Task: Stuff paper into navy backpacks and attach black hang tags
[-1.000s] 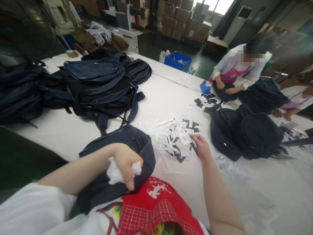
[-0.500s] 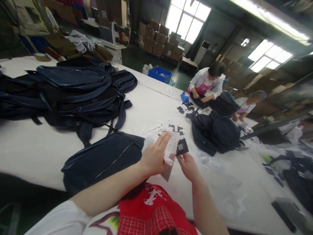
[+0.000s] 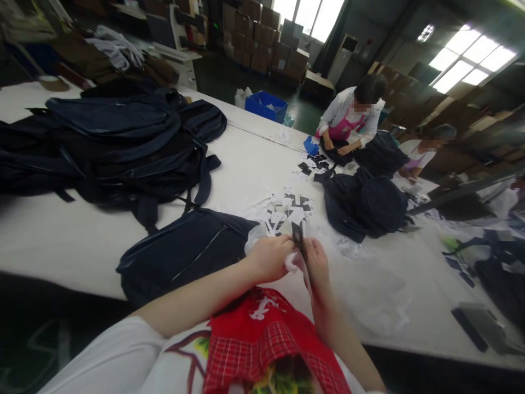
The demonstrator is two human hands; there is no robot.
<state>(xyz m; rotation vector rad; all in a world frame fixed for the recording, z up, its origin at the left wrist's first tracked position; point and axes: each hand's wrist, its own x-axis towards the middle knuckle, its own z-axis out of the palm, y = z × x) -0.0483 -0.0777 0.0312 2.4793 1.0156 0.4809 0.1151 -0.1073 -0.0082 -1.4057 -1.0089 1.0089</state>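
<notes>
In the head view both of my hands meet over the table's near side. My left hand (image 3: 270, 258) is closed, its fingers pressed against a dark tag (image 3: 297, 235) with a lighter square on it. Crumpled white plastic or paper (image 3: 291, 264) sticks out below those fingers. My right hand (image 3: 318, 267) is closed around the other side of the tag and a pale card seen nearly edge-on. A pile of loose black and white tags (image 3: 283, 210) lies just beyond my hands. Touching distance from my left forearm is a navy backpack (image 3: 184, 254) with a zip.
Several navy backpacks (image 3: 123, 142) are heaped at the left on the white table (image 3: 241, 169). Another backpack (image 3: 363, 202) lies to the right. Across the table a co-worker (image 3: 348, 120) handles dark fabric beside a small blue box (image 3: 310, 145). Clear plastic (image 3: 373, 295) covers the right front.
My hands have come closer together. The dark tag and card have turned nearly edge-on, and my left fingers, stretched out before, are now curled. The view has shifted slightly.
</notes>
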